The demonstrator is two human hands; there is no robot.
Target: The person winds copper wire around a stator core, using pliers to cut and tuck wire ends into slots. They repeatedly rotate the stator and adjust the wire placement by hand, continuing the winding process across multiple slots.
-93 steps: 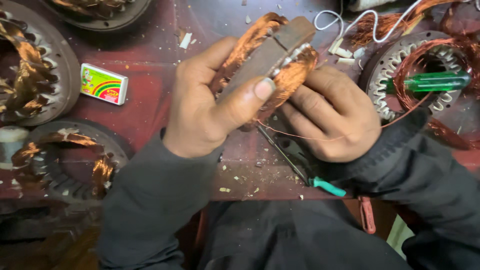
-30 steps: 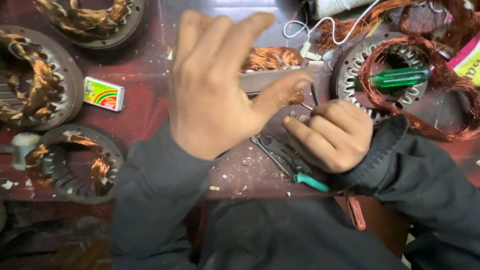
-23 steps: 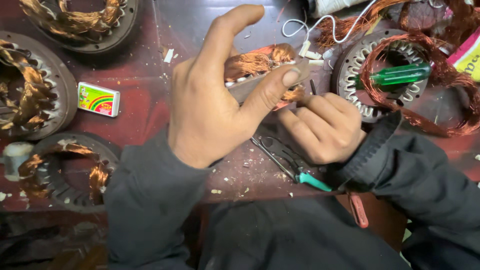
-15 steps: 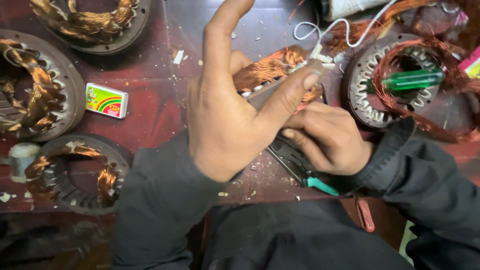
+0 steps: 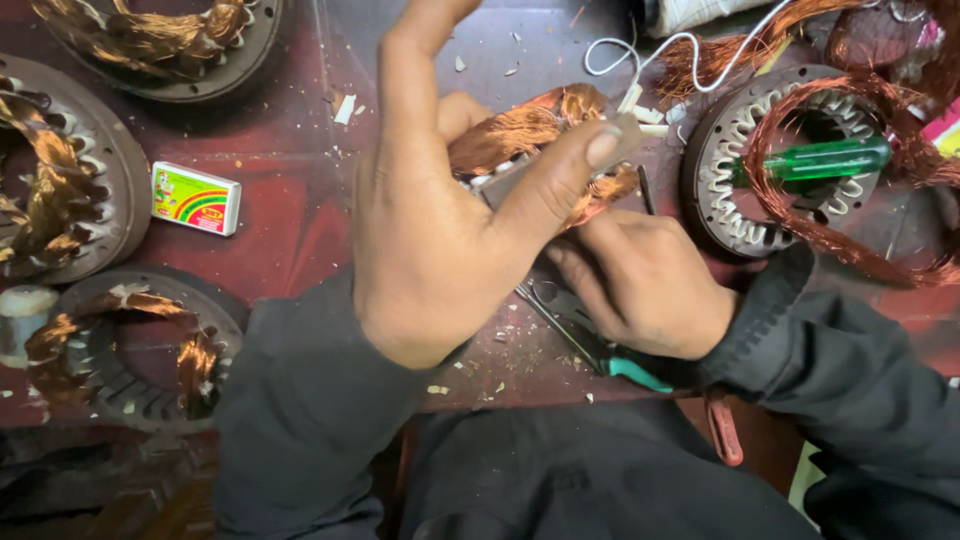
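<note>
Stator core wound with copper wire sits at the middle of the red table, held up between my two hands. Starting at the far left, three more round stators with copper coils lie on the table, and a small colourful matchbox rests beside them. My left hand comes next: its thumb presses along the near side of the core and the fingers rise up over it, so the hold is a loose pinch rather than a full clasp. Under the core, a pair of pliers with green handles lies on the table. My right hand is curled against the lower right edge of the core, fingers tucked under the copper; I cannot tell how tightly it holds. Farther right lies another stator with a green-handled screwdriver across its opening and loose copper wire looped over it.
</note>
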